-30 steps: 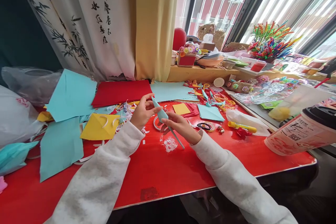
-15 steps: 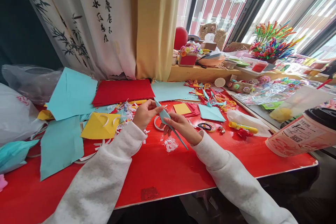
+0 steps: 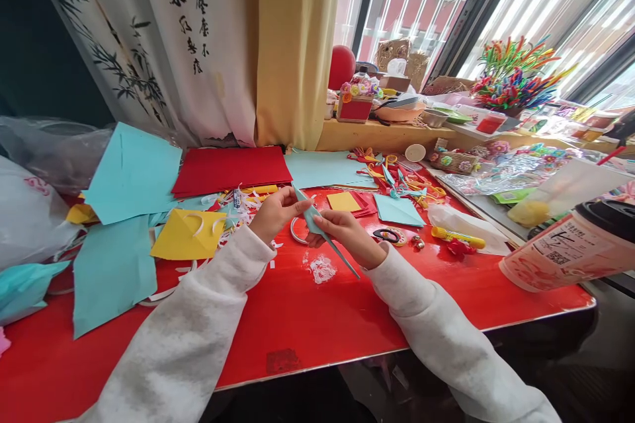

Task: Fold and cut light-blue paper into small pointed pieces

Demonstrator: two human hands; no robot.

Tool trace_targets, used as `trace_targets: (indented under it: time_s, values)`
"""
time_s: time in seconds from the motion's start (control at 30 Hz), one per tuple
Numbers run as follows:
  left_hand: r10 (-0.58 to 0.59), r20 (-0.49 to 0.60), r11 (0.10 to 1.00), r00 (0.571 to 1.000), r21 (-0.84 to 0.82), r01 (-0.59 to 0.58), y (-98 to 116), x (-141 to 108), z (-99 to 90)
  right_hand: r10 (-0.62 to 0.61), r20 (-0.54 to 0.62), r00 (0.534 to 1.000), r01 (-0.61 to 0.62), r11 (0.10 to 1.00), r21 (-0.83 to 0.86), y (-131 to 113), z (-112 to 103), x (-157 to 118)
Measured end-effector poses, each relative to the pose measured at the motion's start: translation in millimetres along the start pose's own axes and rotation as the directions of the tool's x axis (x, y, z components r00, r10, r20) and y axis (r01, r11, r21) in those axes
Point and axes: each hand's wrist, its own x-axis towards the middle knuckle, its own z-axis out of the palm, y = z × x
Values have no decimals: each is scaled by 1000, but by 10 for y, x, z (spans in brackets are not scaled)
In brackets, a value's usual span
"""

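Observation:
A narrow folded piece of light blue paper is held up over the red table, slanting from upper left to lower right. My left hand pinches its upper end between thumb and fingers. Lower along the same paper, my right hand grips it with the thumb on top; some of its fingers are hidden behind the paper. White shreds lie on the table just below. A white ring is partly hidden behind my left hand.
Red paper sheets and light blue sheets lie at the back. On the left are a yellow paper piece and a large blue sheet. Small blue squares, a yellow glue tube and a drink cup stand or lie rightward.
Both hands keep hold of the folded blue paper. The right fingers have shifted slightly along it, and the paper's lower tip sits a little further right. The camera view has moved slightly.

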Motion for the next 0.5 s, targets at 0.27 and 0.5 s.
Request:
trace_targets:
  time_s: [0.27,0.5]
  values:
    - [-13,100,995,995,101,3,30,-45,45,128,130,983,-136,989,53,-84,-50,-47]
    - [6,-25,979,1000,205,-1,-41,2,51,26,15,1000,-25,999,-48,-66,6,-30]
